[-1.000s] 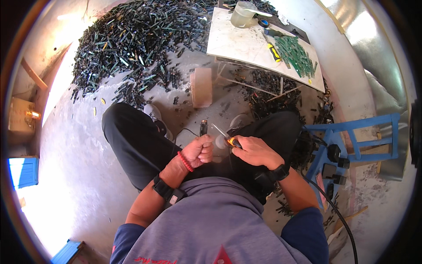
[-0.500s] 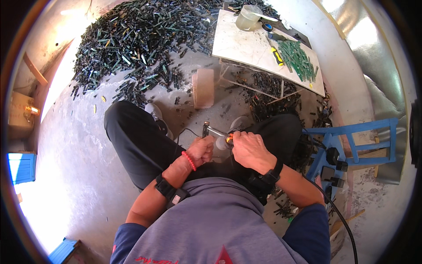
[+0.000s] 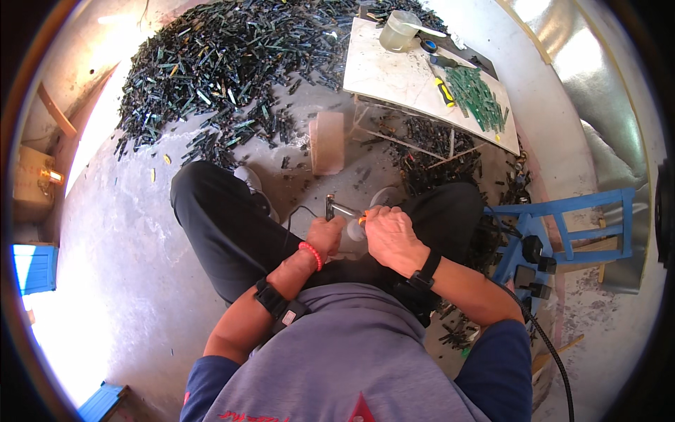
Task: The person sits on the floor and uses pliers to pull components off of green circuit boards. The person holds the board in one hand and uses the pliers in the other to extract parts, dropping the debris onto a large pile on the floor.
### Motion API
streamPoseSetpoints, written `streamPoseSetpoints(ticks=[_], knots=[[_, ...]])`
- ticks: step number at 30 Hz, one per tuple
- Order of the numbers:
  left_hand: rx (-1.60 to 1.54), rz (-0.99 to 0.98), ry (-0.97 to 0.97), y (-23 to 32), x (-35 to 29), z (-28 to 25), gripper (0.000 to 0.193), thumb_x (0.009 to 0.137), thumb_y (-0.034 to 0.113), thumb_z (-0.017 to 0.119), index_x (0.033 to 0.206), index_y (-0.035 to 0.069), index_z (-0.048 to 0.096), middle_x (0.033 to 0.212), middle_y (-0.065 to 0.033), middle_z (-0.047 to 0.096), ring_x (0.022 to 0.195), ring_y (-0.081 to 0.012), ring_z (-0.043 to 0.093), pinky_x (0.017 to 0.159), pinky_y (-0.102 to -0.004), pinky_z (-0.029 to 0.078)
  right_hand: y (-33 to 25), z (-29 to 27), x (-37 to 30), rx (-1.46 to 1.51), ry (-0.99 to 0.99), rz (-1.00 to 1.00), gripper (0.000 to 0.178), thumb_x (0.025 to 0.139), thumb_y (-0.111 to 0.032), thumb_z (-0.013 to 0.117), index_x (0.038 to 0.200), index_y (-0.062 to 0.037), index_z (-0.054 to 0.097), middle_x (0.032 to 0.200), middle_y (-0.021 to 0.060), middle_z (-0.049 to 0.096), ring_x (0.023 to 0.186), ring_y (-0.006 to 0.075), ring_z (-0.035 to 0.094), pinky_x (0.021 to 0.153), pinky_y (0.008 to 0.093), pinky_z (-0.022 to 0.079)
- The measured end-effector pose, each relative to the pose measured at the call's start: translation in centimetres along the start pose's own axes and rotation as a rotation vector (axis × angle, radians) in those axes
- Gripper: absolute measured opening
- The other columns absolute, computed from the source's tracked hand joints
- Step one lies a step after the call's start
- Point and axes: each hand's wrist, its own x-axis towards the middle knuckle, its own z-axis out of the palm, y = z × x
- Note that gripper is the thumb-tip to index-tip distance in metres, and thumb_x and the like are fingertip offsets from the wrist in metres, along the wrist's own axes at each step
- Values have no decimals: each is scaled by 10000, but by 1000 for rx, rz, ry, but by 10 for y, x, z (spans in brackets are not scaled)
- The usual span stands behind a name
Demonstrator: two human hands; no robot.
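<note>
My left hand [image 3: 325, 235], a red bead bracelet at its wrist, is closed around the lower end of a thin dark strip [image 3: 329, 204] that stands up above the fist. In my closed right hand [image 3: 394, 238] is a tool with a bright metal shaft [image 3: 346, 210] and an orange part by my fingers. The shaft's end meets or nearly meets the strip's upper part; whether they touch I cannot tell. Most of the tool's handle is hidden by my fingers. Both hands are between my knees, in front of my body.
A large heap of dark strips [image 3: 204, 77] covers the far floor. The low table [image 3: 376, 67] bears green strips [image 3: 478, 98], a yellow-handled tool [image 3: 444, 92] and a cloudy jug [image 3: 396, 35]. A brown block [image 3: 328, 144] stands ahead; a blue chair [image 3: 562, 204] with black adapters [image 3: 532, 247] is right.
My right hand has moved a little left, closer to my left hand, and more of the tool's orange part is covered. The left hand is nearly where it was, still gripping the strip.
</note>
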Motion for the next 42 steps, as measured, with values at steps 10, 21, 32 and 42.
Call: streamPoseSetpoints(ticks=[10,21,32,42], knots=[[158,141,158,-12,15,-3,306,792,195,539,533,117,397,452,12,368,327,-111,314,320,-291,208,-10,18,5,50,22,-9,169,639,-151,616,780,-57,612,723,97,602,685,215,601,578,315,424],[157,160,155,-12,18,-7,326,744,230,550,543,-22,501,458,-62,458,374,-170,437,374,-344,319,-6,21,4,207,-24,66,180,748,-125,552,856,18,537,767,177,607,722,288,613,652,347,484],[125,154,159,-12,10,-2,323,804,184,542,530,121,385,445,17,358,316,-109,311,313,-284,206,3,-2,6,483,-258,72,214,753,-148,537,819,53,571,790,256,623,775,350,635,672,409,504],[-188,-84,-177,3,-3,-6,289,837,171,526,602,158,358,469,57,282,342,-71,225,334,-259,158,28,9,12,1358,-690,201,242,776,-197,495,781,34,569,706,137,615,570,209,603,525,310,482]])
